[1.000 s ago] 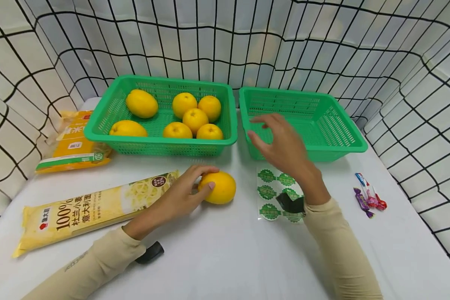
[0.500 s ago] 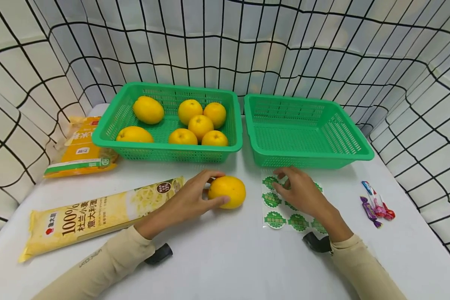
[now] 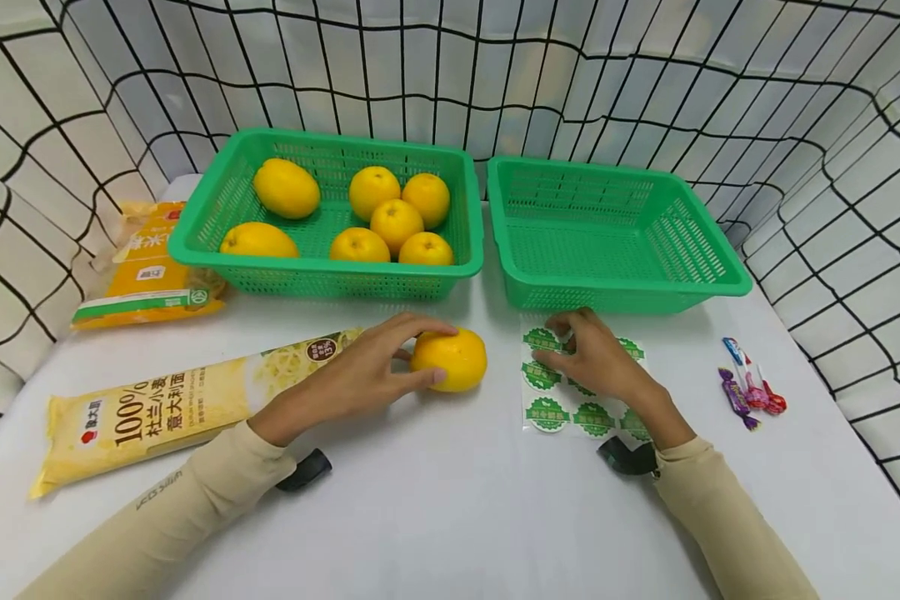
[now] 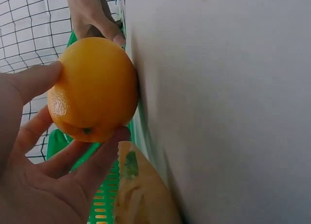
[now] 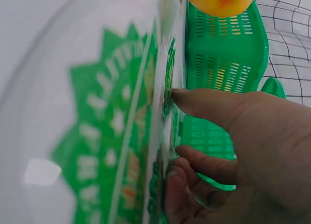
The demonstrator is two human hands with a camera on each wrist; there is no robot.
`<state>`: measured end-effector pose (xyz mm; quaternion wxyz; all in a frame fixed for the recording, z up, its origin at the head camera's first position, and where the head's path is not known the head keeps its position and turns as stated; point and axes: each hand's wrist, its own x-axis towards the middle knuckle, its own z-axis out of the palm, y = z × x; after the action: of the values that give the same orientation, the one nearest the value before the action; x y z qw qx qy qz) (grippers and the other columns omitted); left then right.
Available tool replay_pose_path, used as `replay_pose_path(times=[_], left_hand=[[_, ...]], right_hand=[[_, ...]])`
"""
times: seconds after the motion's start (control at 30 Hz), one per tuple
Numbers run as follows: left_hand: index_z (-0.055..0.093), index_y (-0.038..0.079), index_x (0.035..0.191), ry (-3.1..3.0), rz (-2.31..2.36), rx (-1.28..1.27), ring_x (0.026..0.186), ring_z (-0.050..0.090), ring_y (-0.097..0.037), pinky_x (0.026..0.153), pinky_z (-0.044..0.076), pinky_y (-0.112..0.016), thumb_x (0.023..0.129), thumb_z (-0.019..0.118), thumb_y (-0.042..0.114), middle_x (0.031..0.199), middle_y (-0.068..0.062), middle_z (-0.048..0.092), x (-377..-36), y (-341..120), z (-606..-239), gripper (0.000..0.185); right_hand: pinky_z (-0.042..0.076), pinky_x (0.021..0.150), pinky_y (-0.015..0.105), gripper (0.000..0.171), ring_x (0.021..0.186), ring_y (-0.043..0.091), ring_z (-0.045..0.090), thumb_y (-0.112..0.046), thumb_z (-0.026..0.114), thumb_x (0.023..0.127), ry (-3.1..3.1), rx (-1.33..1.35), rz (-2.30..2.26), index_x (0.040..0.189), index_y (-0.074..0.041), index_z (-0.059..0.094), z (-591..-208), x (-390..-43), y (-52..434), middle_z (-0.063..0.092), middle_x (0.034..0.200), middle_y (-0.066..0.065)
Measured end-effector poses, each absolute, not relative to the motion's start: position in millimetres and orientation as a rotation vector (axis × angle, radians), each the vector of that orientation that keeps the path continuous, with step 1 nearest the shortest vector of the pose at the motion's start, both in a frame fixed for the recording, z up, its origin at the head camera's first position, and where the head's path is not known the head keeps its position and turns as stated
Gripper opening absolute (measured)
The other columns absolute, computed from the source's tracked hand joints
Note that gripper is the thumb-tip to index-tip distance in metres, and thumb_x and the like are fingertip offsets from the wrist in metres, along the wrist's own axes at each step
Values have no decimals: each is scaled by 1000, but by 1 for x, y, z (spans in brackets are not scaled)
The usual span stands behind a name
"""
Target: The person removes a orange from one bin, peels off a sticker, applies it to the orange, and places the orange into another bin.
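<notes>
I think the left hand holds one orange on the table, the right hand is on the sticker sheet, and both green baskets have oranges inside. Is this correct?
Not quite. Only the left basket has oranges; the right basket is empty, as the head view shows. The rest holds: the left hand holds one orange on the table, and the right hand is on the sticker sheet.

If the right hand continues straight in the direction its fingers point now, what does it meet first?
Probably the orange that the left hand holds: the right hand, on the sticker sheet, points left toward it, though depth is unclear.
</notes>
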<state>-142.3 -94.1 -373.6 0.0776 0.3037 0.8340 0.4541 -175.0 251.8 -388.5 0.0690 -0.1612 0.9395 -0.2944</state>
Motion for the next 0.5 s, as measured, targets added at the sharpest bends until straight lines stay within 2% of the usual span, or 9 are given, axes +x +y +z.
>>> replay_pose_path(times=[0.13,0.33,0.5], left_hand=[[61,15,146,2497,1399,906,125,57,-23,101,58,-40,99,79,19,145,-2,61,-148,-97,-367,51],[60,12,147,2457,1424,903,129,57,-26,102,58,-42,99,77,14,149,-5,59,-149,-98,-370,51],[59,11,148,2433,1428,905,131,57,-26,103,58,-41,100,76,14,150,-6,58,-144,-96,-374,51]], right_hand=[[55,85,45,42,103,34,64,-24,78,99,2802,-459,-932,127,4,66,-384,-186,251,62,124,22],[55,91,46,49,112,35,63,-26,77,99,2734,-341,-955,136,3,61,-382,-187,252,62,128,21],[53,89,43,41,110,34,62,-25,77,99,2718,-314,-939,126,3,65,-382,-185,252,63,120,19]])
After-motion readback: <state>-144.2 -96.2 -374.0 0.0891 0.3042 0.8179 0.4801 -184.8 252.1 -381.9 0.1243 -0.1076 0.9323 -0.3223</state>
